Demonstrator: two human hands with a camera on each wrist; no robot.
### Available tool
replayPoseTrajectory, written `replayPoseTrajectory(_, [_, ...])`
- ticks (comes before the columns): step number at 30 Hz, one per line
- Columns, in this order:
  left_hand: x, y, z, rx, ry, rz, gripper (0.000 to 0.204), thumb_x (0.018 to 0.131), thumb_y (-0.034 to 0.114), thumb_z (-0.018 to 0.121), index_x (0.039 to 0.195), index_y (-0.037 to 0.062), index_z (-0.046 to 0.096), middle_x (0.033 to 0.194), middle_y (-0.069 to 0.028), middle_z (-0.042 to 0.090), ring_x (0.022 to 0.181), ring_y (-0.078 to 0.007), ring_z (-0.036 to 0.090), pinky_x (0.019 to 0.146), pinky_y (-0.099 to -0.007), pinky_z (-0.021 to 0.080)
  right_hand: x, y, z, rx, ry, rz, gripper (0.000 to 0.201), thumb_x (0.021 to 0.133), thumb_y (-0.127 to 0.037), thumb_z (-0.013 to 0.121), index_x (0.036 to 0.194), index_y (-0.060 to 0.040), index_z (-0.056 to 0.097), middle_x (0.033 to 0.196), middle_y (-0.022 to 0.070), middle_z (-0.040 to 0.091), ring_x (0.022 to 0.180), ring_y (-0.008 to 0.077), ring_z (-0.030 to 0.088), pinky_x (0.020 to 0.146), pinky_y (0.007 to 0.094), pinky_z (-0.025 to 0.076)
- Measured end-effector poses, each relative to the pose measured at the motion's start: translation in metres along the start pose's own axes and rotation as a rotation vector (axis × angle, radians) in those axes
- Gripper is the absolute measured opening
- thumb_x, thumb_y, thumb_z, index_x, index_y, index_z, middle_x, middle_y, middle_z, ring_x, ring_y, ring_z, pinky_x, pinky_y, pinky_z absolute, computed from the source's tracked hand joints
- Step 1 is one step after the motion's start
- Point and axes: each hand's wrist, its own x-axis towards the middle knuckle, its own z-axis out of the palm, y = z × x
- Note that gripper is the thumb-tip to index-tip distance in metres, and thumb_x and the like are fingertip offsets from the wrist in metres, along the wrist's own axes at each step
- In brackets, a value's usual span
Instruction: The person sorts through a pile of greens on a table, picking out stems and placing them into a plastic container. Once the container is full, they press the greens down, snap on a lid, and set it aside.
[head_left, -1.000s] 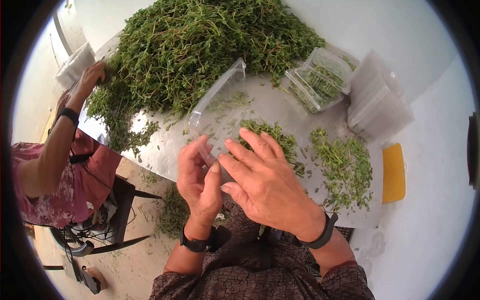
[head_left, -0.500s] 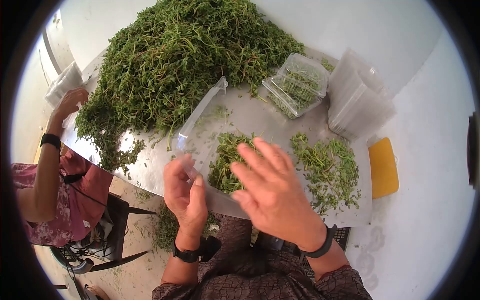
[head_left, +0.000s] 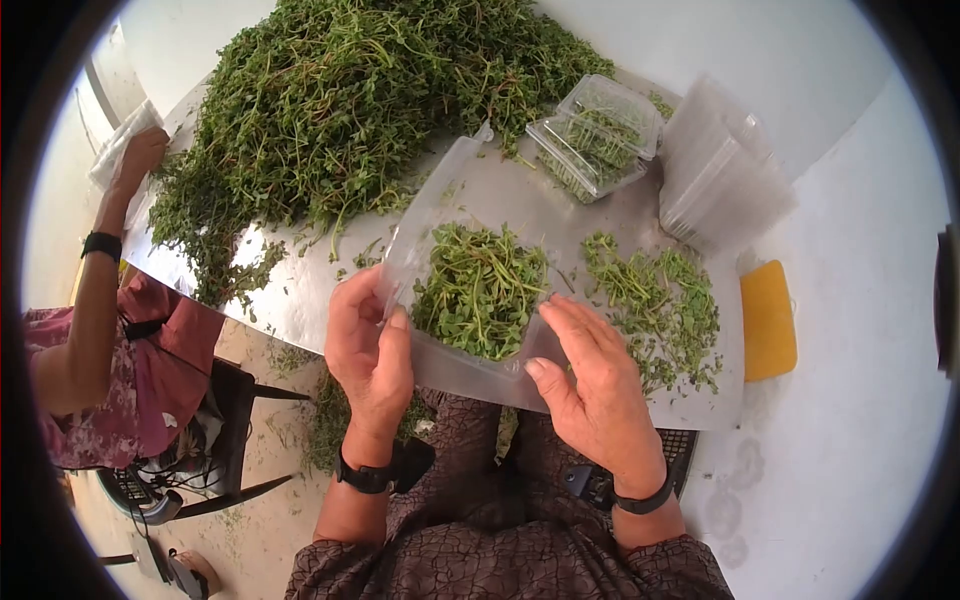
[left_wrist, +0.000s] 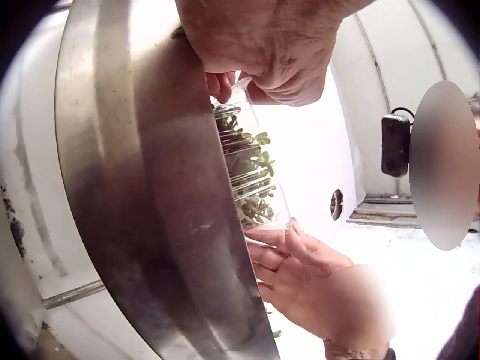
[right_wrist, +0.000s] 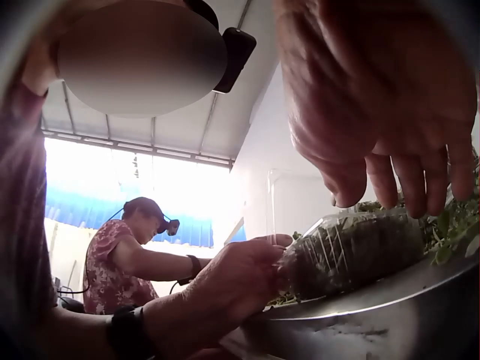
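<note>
A clear plastic box (head_left: 450,365) filled with green sprigs (head_left: 482,290) lies near the table's front edge, its lid standing up on the far left side. My left hand (head_left: 370,345) pinches the box's left edge between thumb and fingers. At the box's right side is my right hand (head_left: 600,390), fingers extended, the tips touching the rim. The left wrist view shows the sprigs (left_wrist: 255,176) through the clear wall, with the right hand (left_wrist: 307,285) below them. In the right wrist view the left hand (right_wrist: 244,281) holds the box's end.
A large heap of greens (head_left: 320,120) covers the back of the metal table (head_left: 300,310). At the back right are a closed filled box (head_left: 590,150) and a stack of empty boxes (head_left: 720,170). Loose sprigs (head_left: 660,310) lie right; another person's arm (head_left: 85,300) reaches in left.
The right hand has come down from above the greens to the box's right rim. The box's lid, upright on the left, has shifted right, and the greens now show uncovered by the hand.
</note>
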Motion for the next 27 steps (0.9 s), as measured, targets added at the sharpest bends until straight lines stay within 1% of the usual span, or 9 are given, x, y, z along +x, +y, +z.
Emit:
replayPoseTrajectory(4, [-0.001,-0.002,-0.003,0.060,0.007,0.021,0.041,0.091,-0.001,0.053,0.132,0.0006,0.052,0.110,-0.0065,0.061,0.099,-0.0112,0.058,0.085,-0.0260,0.046,-0.008,-0.003,0.007,0.109,0.044,0.027,0.045,0.081,-0.008,0.071,0.122,0.0030,0.058,0.124,0.0262,0.058,0.119,0.0408,0.054,0.102,0.0472,0.042])
replayPoseTrajectory(7, [-0.002,0.001,0.000,-0.036,0.005,-0.001,0.042,0.090,-0.003,0.055,0.131,0.0004,0.052,0.102,-0.0036,0.061,0.080,-0.0058,0.054,0.068,-0.0209,0.044,-0.013,-0.006,0.009,0.091,0.064,0.002,0.044,0.079,-0.008,0.073,0.121,0.0011,0.060,0.127,0.0255,0.056,0.120,0.0410,0.054,0.103,0.0472,0.042])
replayPoseTrajectory(14, [-0.017,-0.001,-0.007,0.039,-0.039,0.084,0.037,0.090,-0.003,0.055,0.127,-0.0014,0.053,0.095,-0.0015,0.057,0.080,-0.0069,0.055,0.069,-0.0209,0.044,-0.013,-0.015,0.009,-0.039,0.056,-0.188,0.045,0.077,-0.013,0.076,0.119,-0.0019,0.063,0.137,0.0246,0.048,0.130,0.0396,0.044,0.106,0.0489,0.037])
replayPoseTrajectory(16, [-0.024,0.003,-0.005,0.056,-0.033,0.061,0.041,0.083,-0.012,0.052,0.123,-0.0024,0.054,0.105,-0.0050,0.050,0.084,-0.0096,0.049,0.071,-0.0207,0.044,-0.011,-0.015,0.010,-0.064,0.054,-0.201,0.044,0.078,-0.014,0.076,0.118,-0.0018,0.063,0.136,0.0245,0.049,0.130,0.0394,0.043,0.107,0.0489,0.036])
replayPoseTrajectory(20, [-0.030,0.008,-0.003,0.071,-0.033,0.045,0.042,0.082,-0.012,0.053,0.122,-0.0022,0.055,0.104,-0.0055,0.051,0.084,-0.0105,0.049,0.072,-0.0209,0.044,-0.011,-0.006,0.014,-0.067,0.025,-0.179,0.042,0.079,-0.015,0.075,0.117,-0.0014,0.063,0.135,0.0244,0.050,0.131,0.0391,0.042,0.108,0.0490,0.034])
replayPoseTrajectory(21, [-0.029,0.007,-0.004,0.202,-0.038,0.169,0.042,0.086,-0.009,0.053,0.127,0.0003,0.054,0.095,-0.0008,0.052,0.076,-0.0054,0.052,0.066,-0.0178,0.042,-0.011,-0.004,0.014,-0.068,0.034,-0.183,0.042,0.079,-0.015,0.075,0.117,-0.0014,0.063,0.135,0.0244,0.050,0.131,0.0391,0.042,0.108,0.0490,0.034])
replayPoseTrajectory(22, [-0.029,0.007,-0.004,0.201,-0.041,0.176,0.042,0.086,-0.009,0.053,0.127,0.0003,0.054,0.095,-0.0008,0.052,0.076,-0.0054,0.052,0.066,-0.0178,0.042,-0.011,-0.003,0.013,-0.070,0.045,-0.184,0.041,0.080,-0.014,0.075,0.117,-0.0009,0.063,0.134,0.0242,0.050,0.131,0.0390,0.043,0.108,0.0490,0.035])
replayPoseTrajectory(25, [-0.030,0.009,-0.002,0.231,-0.069,0.186,0.042,0.085,-0.010,0.053,0.126,-0.0005,0.055,0.099,-0.0035,0.052,0.079,-0.0069,0.052,0.069,-0.0197,0.044,-0.013,0.000,0.011,-0.028,0.083,-0.163,0.040,0.081,-0.012,0.073,0.118,-0.0001,0.062,0.134,0.0242,0.050,0.129,0.0393,0.045,0.106,0.0486,0.038])
replayPoseTrajectory(27, [-0.030,0.010,0.001,0.227,-0.047,0.276,0.045,0.076,-0.013,0.056,0.120,-0.0014,0.058,0.101,-0.0113,0.054,0.076,-0.0140,0.052,0.065,-0.0238,0.047,-0.014,0.004,0.010,0.016,0.103,-0.147,0.040,0.082,-0.011,0.072,0.119,0.0002,0.062,0.135,0.0243,0.050,0.128,0.0395,0.047,0.105,0.0483,0.039])
